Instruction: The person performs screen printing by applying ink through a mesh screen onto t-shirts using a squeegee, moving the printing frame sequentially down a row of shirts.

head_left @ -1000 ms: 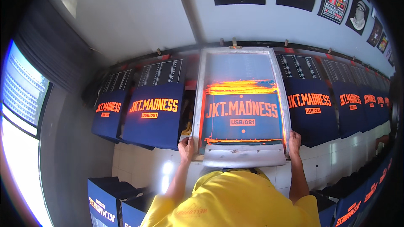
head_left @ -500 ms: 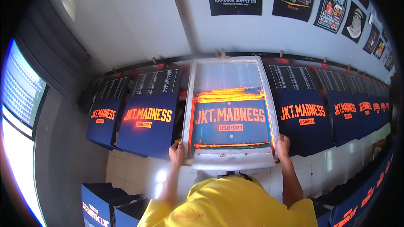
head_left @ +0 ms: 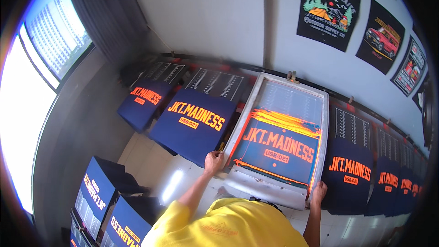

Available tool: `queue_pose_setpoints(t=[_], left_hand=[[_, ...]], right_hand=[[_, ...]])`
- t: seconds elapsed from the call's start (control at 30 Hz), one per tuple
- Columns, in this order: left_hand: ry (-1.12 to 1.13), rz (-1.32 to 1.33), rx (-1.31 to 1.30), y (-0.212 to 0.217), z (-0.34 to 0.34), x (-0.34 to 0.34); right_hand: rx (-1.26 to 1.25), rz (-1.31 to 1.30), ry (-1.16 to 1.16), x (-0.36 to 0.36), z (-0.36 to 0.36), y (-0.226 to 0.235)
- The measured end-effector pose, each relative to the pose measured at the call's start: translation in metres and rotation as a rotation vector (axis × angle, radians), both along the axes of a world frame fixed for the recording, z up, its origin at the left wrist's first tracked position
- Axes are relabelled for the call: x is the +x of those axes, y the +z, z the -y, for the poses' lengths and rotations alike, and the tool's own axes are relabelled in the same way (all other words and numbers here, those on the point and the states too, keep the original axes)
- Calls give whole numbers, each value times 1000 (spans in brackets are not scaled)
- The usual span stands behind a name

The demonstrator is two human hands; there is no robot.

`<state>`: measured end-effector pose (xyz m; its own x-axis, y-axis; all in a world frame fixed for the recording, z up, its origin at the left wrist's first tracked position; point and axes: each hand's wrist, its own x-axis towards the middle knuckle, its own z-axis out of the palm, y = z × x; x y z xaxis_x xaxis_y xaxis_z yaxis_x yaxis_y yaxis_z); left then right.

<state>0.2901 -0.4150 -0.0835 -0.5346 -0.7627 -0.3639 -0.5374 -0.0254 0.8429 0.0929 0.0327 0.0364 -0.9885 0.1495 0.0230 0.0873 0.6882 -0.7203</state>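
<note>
A screen printing frame (head_left: 323,132) with a metal border lies over a dark blue fabric piece on a board in front of me. Orange ink (head_left: 286,122) is banded across the upper part of its mesh, and a thinner orange streak runs along the lower end. Orange lettering shows in the mesh. My left hand (head_left: 213,162) is closed at the frame's lower left corner. At the lower right edge, my right hand (head_left: 318,192) is closed on the frame. Fingertips of both hands are partly hidden.
Boards with dark blue fabric printed in orange stand on both sides, such as the printed fabric (head_left: 192,121) at left and another (head_left: 350,169) at right. More printed pieces (head_left: 98,190) are lower left. Behind runs a dark rail (head_left: 219,61); a window (head_left: 55,41) is at left.
The view has turned, so the frame and both hands now appear further right and tilted. Both hands keep their places at the frame's lower corners.
</note>
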Motion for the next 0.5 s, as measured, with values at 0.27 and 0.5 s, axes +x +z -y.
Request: queue_pose_setpoints(t=[0.27,0.5], left_hand=[[-82,-23,-50,12,4,1],[-151,23,-140,14,7,-3]], right_hand=[[57,60,14,-6,-1,2],[243,-8,29,-7,-2,-7]])
